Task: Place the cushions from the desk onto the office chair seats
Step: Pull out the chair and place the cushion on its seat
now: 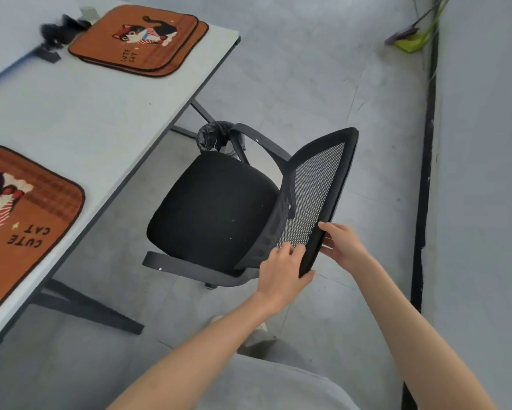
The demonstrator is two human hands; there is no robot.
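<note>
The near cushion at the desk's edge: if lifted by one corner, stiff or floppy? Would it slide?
The near cushion looks thin and flat with a bound edge, so it would probably droop. Its woven face on the smooth desk suggests that it slides easily. Probably light.

Cushions: 3 in view. 1 near cushion (pixel 27 220) on the desk (pixel 101 119), well left of the fingers, cut off by the frame edge. 2 more in a far stack (pixel 139 39), well up-left of the fingers, top one offset so the lower one's edge shows.

Chairs: 1, black chair (pixel 219 208). Armrests: 2. Backrest: 1, mesh, with fingers on it.

Hands: 2, left hand (pixel 281 270) and right hand (pixel 345 247), both on the backrest's near edge.

Desks: 1.

Bins: 1, lined bin (pixel 216 137), beyond the seat, well above the fingers.

Black fuzzy clump (pixel 62 32): 1, touching the far stack; can't tell what it is.
</note>
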